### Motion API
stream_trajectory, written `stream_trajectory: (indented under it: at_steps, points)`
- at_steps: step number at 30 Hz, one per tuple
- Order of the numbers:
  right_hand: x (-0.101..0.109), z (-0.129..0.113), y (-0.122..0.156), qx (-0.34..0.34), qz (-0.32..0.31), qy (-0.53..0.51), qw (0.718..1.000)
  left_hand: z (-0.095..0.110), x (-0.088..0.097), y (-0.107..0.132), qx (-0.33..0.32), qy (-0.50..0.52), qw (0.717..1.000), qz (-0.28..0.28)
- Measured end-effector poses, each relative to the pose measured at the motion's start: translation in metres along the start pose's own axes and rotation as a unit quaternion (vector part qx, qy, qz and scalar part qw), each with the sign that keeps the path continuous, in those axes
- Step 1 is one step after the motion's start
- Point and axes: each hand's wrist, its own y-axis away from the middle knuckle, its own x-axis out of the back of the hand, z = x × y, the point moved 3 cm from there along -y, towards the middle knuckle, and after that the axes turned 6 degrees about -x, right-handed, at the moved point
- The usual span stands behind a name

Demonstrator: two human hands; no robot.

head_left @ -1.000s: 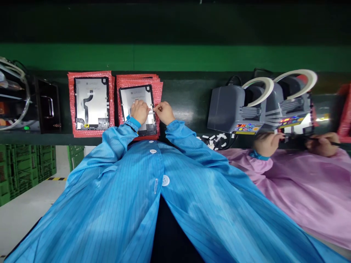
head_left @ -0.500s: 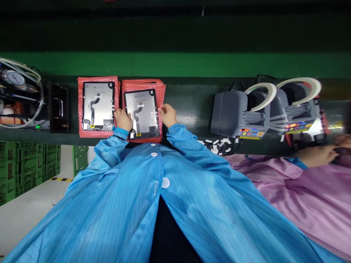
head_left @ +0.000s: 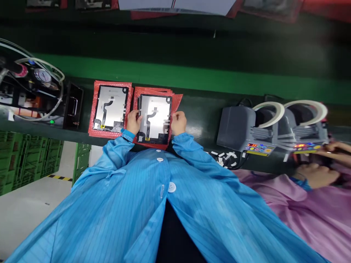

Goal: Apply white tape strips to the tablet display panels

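Observation:
A display panel (head_left: 160, 109) with a silver back, black border and dark flex cable lies on a stack of red bubble-wrap bags (head_left: 153, 90). My left hand (head_left: 134, 122) is closed at the panel's left edge, fingertips on its rim. My right hand (head_left: 178, 123) is curled in a pinch at the right side, where the bag's loose edge meets its fingers; the fingertips are partly hidden. A thin dark edge shows beside the panel's upper left. To the left, a second display panel (head_left: 113, 104) rests on another red bubble-wrap stack (head_left: 92, 120).
Two grey tape dispensers (head_left: 236, 124) with white rolls stand at right, near white scraps (head_left: 226, 159). A co-worker's hand (head_left: 318, 175) is beyond them. A machine with a pressure gauge (head_left: 43, 75) stands left. A shelf above holds a white box (head_left: 178, 4). Green crates (head_left: 35, 157) stand lower left.
The view has shifted, so the bench appears further right and lower. The held panel has turned straighter, and a red bag corner now sticks out at its right.

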Motion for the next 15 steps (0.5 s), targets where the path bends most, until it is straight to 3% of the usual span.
stream_trajectory:
  at_steps: [5, 8, 11, 15]
  points:
    - [-0.005, -0.004, 0.009, -0.074, -0.023, -0.172, 0.982, 0.006, 0.005, 0.003, 0.046, 0.118, 0.991, -0.041]
    - [-0.012, -0.019, 0.014, -0.059, -0.066, -0.24, 0.967, 0.013, 0.022, 0.006, 0.069, 0.107, 0.992, -0.015]
    - [-0.037, -0.05, 0.017, -0.014, -0.161, -0.239, 0.957, 0.01, 0.062, 0.007, 0.11, 0.066, 0.991, 0.046]
    - [-0.112, -0.099, 0.017, 0.024, -0.306, -0.207, 0.929, -0.013, 0.135, -0.002, 0.143, -0.018, 0.977, 0.156]
